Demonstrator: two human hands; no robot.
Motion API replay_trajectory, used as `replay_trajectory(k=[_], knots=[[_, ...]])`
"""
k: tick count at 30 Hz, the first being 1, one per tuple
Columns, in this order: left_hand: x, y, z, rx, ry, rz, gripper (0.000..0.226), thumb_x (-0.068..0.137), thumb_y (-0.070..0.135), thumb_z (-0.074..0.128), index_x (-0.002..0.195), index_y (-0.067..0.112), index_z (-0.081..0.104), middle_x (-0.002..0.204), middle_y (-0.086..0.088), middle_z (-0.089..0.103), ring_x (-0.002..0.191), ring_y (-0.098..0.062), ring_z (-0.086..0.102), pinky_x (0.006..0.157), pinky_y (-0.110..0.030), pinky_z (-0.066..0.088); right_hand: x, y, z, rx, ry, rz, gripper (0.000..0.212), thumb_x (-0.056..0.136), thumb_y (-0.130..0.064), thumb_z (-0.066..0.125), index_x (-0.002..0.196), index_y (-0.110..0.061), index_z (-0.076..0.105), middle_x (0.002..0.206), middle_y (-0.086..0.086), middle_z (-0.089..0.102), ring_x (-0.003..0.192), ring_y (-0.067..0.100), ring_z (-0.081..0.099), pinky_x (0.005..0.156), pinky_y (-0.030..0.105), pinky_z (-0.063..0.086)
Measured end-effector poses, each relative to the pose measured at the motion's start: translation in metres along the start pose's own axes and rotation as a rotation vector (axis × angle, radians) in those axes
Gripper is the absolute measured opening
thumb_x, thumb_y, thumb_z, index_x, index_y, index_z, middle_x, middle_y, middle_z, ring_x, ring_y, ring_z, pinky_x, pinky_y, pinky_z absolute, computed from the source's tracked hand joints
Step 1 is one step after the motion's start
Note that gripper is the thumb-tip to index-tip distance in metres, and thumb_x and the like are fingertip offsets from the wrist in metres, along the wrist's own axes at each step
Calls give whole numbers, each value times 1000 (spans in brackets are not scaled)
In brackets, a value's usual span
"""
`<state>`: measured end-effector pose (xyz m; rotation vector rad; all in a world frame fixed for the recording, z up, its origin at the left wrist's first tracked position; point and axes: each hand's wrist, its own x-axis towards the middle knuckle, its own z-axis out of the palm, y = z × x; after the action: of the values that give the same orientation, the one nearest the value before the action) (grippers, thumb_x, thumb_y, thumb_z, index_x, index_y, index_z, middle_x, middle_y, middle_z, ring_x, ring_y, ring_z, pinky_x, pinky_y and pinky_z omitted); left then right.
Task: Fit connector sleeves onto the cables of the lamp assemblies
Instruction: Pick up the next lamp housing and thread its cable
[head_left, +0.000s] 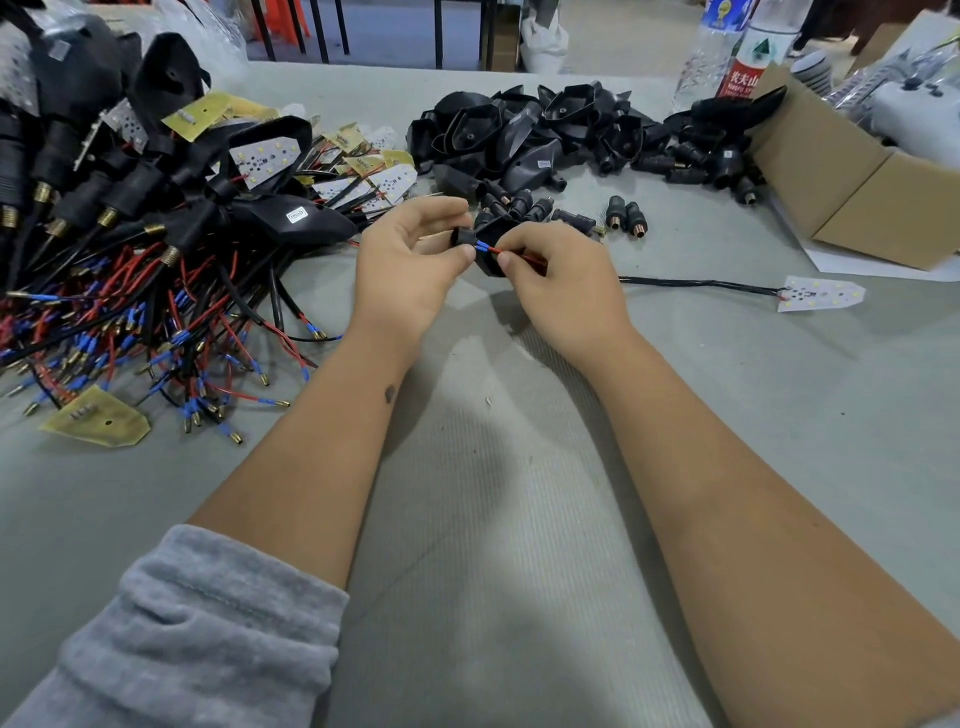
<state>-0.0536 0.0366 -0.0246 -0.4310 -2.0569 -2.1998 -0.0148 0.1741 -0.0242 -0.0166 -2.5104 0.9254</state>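
I note the left hand (410, 254) pinching a black connector sleeve (464, 238) steady above the worktop (519, 519); the right hand (556, 275) pinches the red wire (498, 251), blue-tipped, apparently feeding it into the sleeve; how deep it sits is hidden.

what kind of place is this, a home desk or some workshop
Most likely a small assembly workshop, not a home desk. A big pile of wired lamp assemblies lies on the grey table, a heap of black housings waits beyond, and the hands work one cable.
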Motion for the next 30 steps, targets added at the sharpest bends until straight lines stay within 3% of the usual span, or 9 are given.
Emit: replay_trajectory(k=[3,6,13,17,20,24,30], knots=[[-1,3,0,-117,-33,-69,37,81,-14,65,107,12,61,98,-2,68,91,-8,65,92,-25,53,0,-2,-1,14,-21,-18,15,94,-20,55,94,-23,70,93,-1,64,92,15,55,85,41,46],[-1,4,2,-227,-40,-184,35,84,-10,66,111,11,61,102,-5,66,93,-13,65,86,-24,55,-1,-5,-2,79,22,-28,15,93,-15,57,92,-17,72,92,2,65,93,17,56,87,38,45],[1,8,3,-387,-18,-297,13,92,0,60,102,7,63,81,0,71,73,-7,69,81,-28,59,0,-9,2,167,87,9,21,91,-2,52,102,-4,70,95,4,66,91,16,58,85,28,45],[1,8,4,-354,-66,-300,12,96,8,57,91,13,67,70,4,70,69,-7,64,74,-25,59,-2,-11,3,259,129,-2,10,87,-2,61,95,-8,60,79,-8,59,71,0,52,76,25,48],[1,6,5,-345,-67,-303,14,97,8,55,90,13,66,74,2,68,75,-10,63,77,-24,58,-3,-11,3,280,142,-26,13,85,-2,63,93,-9,54,80,-3,59,72,7,53,72,24,47],[4,3,4,-373,-79,-318,16,98,5,53,87,4,64,75,-3,70,78,-12,67,81,-23,57,-3,-10,4,255,124,-55,13,85,-3,63,92,-10,55,74,-13,55,68,4,50,70,24,47],[2,2,6,-281,-94,-276,21,102,14,47,91,16,64,84,1,69,78,-12,69,82,-28,58,-3,-6,7,213,120,-27,9,84,-6,64,87,-12,58,72,-13,57,71,7,55,74,36,51]])
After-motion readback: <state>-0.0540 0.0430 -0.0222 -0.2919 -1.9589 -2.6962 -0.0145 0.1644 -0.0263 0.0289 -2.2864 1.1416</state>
